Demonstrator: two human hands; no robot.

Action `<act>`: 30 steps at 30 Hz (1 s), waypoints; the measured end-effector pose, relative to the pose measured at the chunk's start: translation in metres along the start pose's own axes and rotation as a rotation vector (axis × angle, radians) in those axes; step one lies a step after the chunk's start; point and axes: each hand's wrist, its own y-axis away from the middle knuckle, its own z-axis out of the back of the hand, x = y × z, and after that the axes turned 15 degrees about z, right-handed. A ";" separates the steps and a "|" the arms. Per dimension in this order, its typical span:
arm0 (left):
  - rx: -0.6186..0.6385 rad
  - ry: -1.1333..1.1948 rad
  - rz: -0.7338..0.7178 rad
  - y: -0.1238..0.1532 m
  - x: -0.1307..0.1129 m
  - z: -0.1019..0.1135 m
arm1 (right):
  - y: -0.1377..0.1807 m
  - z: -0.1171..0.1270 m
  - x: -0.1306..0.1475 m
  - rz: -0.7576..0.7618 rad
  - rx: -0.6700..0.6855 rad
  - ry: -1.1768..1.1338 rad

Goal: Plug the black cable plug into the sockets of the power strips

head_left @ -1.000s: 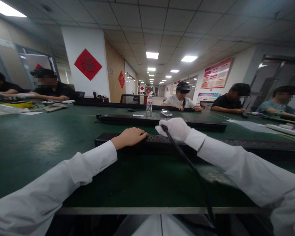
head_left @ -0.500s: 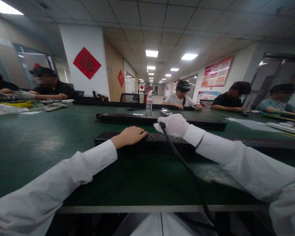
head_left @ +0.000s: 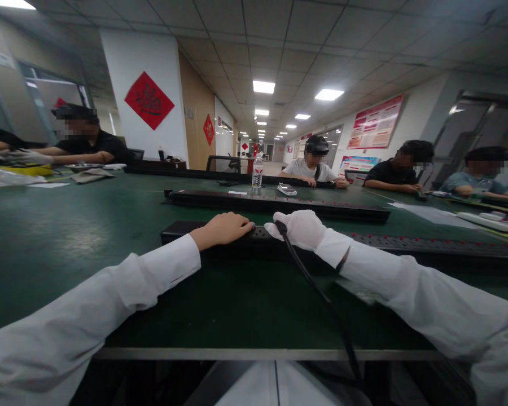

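Observation:
A long black power strip (head_left: 389, 242) with rows of sockets and small red switches lies across the green table in front of me. Bare, my left hand (head_left: 225, 230) is curled over its left part, thumb near a red switch and the other fingertips partly hidden behind it. My right hand (head_left: 301, 228), in a white glove, grips a black plug (head_left: 280, 226) low over the sockets. From the plug a black cable (head_left: 315, 285) hangs toward me and over the table edge. The plug's front is hidden by the glove.
A second power strip (head_left: 279, 204) lies farther back, with a phone-like white device (head_left: 287, 189) and a water bottle (head_left: 257, 172) behind it. White papers (head_left: 432, 214) lie to the right. Several people sit around the table, one person (head_left: 311, 163) opposite.
My right hand has lowered with the plug toward the power strip's sockets. My left hand stays at the same place on the strip. The view has shifted slightly.

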 end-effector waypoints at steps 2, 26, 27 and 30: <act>0.001 -0.009 -0.003 0.000 0.000 0.000 | 0.001 0.001 0.002 0.022 0.005 0.006; -0.038 -0.026 -0.047 0.000 -0.001 -0.001 | -0.005 -0.023 -0.014 0.211 -0.183 -0.236; -0.043 -0.027 -0.047 0.000 -0.001 -0.002 | -0.005 -0.025 -0.014 0.207 -0.196 -0.247; -0.041 -0.030 -0.035 0.000 -0.001 -0.003 | -0.004 -0.025 -0.013 0.197 -0.210 -0.269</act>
